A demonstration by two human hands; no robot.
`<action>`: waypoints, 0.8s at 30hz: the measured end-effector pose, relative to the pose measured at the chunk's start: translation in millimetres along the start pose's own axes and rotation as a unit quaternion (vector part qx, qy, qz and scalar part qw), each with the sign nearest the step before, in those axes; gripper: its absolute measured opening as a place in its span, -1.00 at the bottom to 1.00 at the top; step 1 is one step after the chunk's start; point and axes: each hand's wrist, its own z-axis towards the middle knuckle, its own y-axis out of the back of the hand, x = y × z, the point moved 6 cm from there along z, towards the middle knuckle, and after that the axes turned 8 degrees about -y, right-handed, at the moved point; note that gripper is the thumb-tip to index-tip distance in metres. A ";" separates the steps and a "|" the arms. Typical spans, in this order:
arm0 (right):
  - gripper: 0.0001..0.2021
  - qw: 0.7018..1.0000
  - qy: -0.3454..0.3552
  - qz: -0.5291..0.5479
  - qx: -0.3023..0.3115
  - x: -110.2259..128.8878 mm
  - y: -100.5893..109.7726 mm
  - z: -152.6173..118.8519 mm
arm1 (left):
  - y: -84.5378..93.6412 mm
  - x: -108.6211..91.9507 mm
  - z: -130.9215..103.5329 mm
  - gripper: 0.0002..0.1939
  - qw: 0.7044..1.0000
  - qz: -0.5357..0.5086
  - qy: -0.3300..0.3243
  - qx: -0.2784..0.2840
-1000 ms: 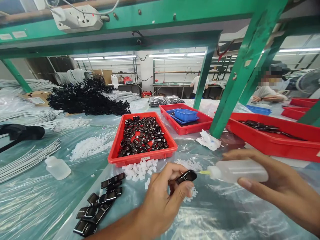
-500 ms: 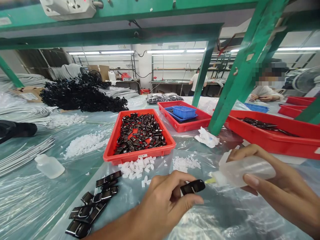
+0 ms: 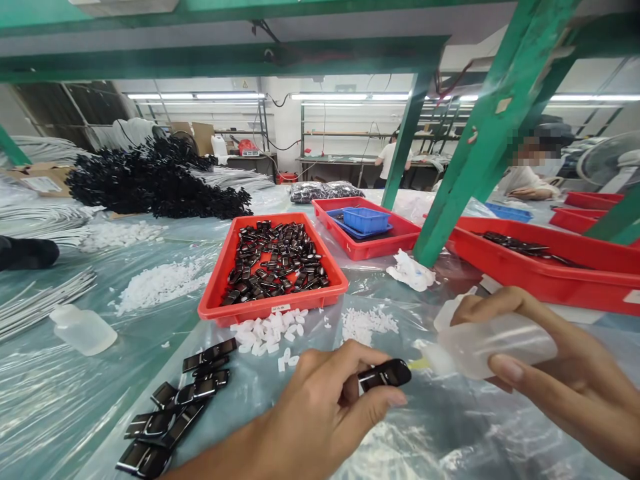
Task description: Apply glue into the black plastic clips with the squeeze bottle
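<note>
Between the thumb and fingers of my left hand (image 3: pixel 333 407) is a glossy black plastic piece (image 3: pixel 385 375), its rounded end pointing right. My right hand (image 3: pixel 555 373) is wrapped round a translucent squeeze bottle (image 3: pixel 493 343), tipped sideways. The bottle's thin yellowish nozzle (image 3: pixel 419 364) reaches the rounded end of the black piece; whether it touches I cannot tell. Left of my left hand lies a loose heap of similar black pieces (image 3: pixel 175 407). Small white plastic parts (image 3: pixel 270 331) and finer white bits (image 3: pixel 369 325) are scattered just beyond my hands.
A red tray (image 3: pixel 273 312) of black pieces stands ahead, with another red tray (image 3: pixel 367 250) holding blue bins behind it. A green post (image 3: pixel 463 157) rises beside a long red tray (image 3: pixel 555 273) at right. A second bottle (image 3: pixel 85 330) lies left. A person (image 3: pixel 533 167) sits beyond.
The view has tilted and shifted slightly, moving the table things a little left and up. Both hands keep their grips, with the nozzle still at the black piece's end.
</note>
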 end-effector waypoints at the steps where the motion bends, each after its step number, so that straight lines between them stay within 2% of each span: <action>1: -0.55 1.000 -0.001 0.002 0.001 1.0 -1.3 -0.9 | 0.0 -0.1 -0.1 -0.59 1.000 0.002 0.001 0.001; 15: -0.58 1.000 0.011 0.006 -0.008 -0.2 0.7 1.9 | 2.0 -5.1 0.1 -0.52 1.000 0.029 -0.008 0.006; 21: -0.56 1.000 0.020 0.009 -0.013 -3.9 4.5 4.1 | 0.5 -1.0 -0.4 -0.53 1.000 0.023 -0.008 0.007; 24: -0.62 0.998 0.063 -0.010 0.009 -3.8 6.6 8.2 | 0.5 -1.6 1.0 -0.54 1.000 0.022 -0.013 0.006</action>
